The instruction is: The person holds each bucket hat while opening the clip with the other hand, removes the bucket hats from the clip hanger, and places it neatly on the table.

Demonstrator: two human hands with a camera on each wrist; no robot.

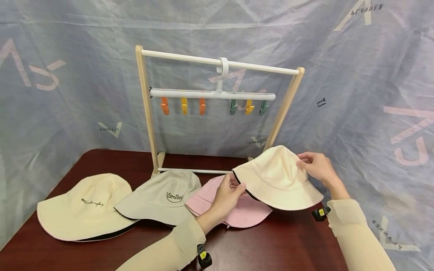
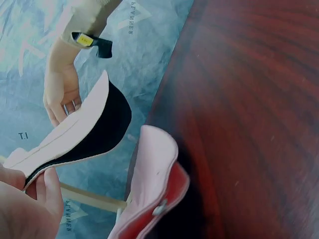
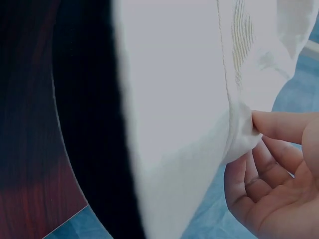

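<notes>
A cream bucket hat (image 1: 279,180) with a black underside is held up above the table's right side. My left hand (image 1: 226,197) pinches its brim at the left edge between thumb and fingers, as the left wrist view also shows. On the far side my right hand (image 1: 317,166) pinches the crown's cloth; in the right wrist view thumb and fingers (image 3: 281,124) grip a fold near the brim seam. Behind and below lies a pink bucket hat (image 1: 249,212), partly hidden by my left hand and the cream hat.
A grey hat (image 1: 159,199) marked "Smile" and a pale yellow hat (image 1: 88,207) lie to the left on the dark red table (image 1: 271,244). Behind stands a wooden rack (image 1: 145,113) bearing a white hanger (image 1: 210,94) with several coloured clips (image 1: 202,106). Grey cloth surrounds it.
</notes>
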